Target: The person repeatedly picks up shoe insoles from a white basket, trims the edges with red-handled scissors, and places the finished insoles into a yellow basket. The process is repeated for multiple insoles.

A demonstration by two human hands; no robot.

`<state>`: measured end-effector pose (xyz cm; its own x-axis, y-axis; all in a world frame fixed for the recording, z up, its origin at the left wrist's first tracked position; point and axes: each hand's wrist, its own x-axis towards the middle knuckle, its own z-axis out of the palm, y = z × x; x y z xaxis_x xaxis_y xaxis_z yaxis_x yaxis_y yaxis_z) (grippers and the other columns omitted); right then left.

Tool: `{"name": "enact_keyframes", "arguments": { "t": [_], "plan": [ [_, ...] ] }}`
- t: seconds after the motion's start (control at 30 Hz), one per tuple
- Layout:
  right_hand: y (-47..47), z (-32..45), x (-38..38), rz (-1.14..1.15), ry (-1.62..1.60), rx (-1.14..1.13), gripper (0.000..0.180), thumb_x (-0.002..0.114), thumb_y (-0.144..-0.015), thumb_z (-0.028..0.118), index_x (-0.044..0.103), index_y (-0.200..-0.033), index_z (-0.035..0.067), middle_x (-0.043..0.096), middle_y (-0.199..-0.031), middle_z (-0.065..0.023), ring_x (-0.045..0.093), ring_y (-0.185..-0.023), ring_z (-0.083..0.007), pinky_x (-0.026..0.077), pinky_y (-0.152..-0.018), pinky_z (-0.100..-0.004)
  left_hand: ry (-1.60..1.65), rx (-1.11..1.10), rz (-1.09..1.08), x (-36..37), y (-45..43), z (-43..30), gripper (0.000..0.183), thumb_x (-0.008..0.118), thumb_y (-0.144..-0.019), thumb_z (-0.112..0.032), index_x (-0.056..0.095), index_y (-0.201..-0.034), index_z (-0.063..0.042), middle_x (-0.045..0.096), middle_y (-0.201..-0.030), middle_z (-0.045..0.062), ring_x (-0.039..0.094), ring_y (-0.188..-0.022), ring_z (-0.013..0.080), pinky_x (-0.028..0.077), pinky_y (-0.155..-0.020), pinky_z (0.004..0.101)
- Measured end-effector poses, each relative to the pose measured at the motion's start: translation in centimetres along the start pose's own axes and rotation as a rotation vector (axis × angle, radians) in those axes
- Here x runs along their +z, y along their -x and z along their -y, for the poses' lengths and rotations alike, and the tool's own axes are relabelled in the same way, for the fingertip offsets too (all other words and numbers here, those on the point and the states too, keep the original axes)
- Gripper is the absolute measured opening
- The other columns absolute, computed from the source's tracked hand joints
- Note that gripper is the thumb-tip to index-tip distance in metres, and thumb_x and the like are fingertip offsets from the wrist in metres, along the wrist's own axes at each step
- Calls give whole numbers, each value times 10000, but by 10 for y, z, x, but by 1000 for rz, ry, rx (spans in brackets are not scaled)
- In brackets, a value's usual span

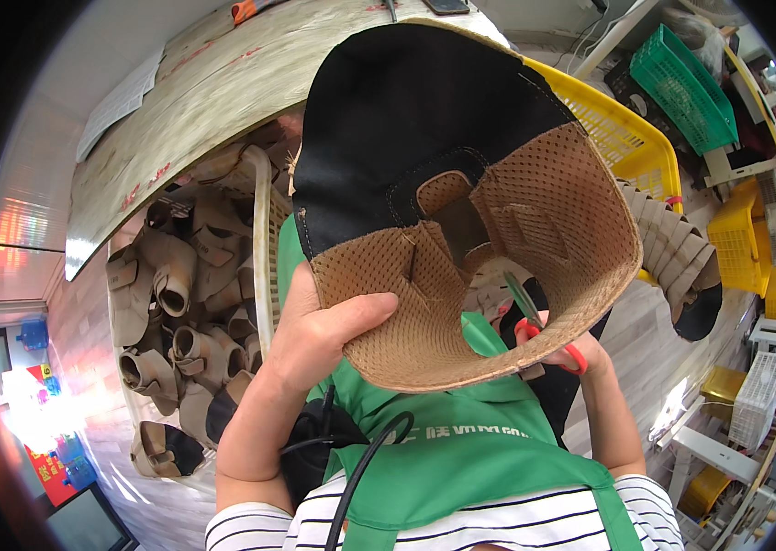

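Note:
A shoe upper (394, 124) with black lining and tan perforated mesh is held up close before me, its inside facing the camera. My left hand (329, 327) grips its lower left edge, the thumb lying on the mesh. Behind the lower right edge, my right hand (577, 355) holds scissors (570, 359) with red handles, partly hidden by the upper. The blades point up and left and show through the opening of the upper. Whether they touch it, I cannot tell.
At the left, a white plastic basket (262, 248) holds many beige shoe uppers (171, 265) under a worn table (222, 76). A stack of beige uppers (670, 241) lies at the right by a yellow basket (660, 165). Farther right are a green crate (684, 89) and shelving.

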<state>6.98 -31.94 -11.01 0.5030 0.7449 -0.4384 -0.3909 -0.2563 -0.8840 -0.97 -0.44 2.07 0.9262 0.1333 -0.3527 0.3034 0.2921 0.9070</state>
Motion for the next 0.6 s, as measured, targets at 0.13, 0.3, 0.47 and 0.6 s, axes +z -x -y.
{"name": "enact_keyframes", "arguments": {
  "t": [0.13, 0.3, 0.47, 0.6],
  "plan": [
    [-2, 11, 12, -42, -34, -73, 264, 721, -784, 135, 559, -940, -4, 525, -780, 15, 505, -678, -53, 403, -590, -180, -1, -39, -35, -1, 2, 3, 431, 580, -723, -70, 583, -1126, 83, 651, -1020, 146, 631, -909, 210, 497, -809, 305],
    [-4, 17, 10, -53, -114, 2, 272, 717, -787, 171, 571, -947, 6, 513, -797, 18, 452, -665, -44, 363, -598, -200, 71, -40, 53, -4, 3, 0, 394, 591, -742, -48, 585, -1113, 84, 653, -999, 140, 628, -887, 197, 501, -788, 304],
    [-5, 11, 5, -103, 216, -101, 310, 694, -828, 277, 614, -987, 23, 582, -911, -3, 528, -892, -91, 439, -799, -241, 118, -63, 62, -5, 3, 0, 418, 584, -727, -24, 573, -1133, 78, 650, -1018, 153, 633, -909, 221, 505, -810, 320],
    [-8, 18, 8, 41, -106, -86, 323, 692, -831, 171, 587, -1091, 11, 572, -975, -15, 509, -905, -107, 444, -795, -254, 91, -72, 121, -6, 2, 4, 418, 582, -736, -24, 569, -1141, 81, 649, -1034, 157, 635, -919, 223, 505, -818, 322]
  ]
}}
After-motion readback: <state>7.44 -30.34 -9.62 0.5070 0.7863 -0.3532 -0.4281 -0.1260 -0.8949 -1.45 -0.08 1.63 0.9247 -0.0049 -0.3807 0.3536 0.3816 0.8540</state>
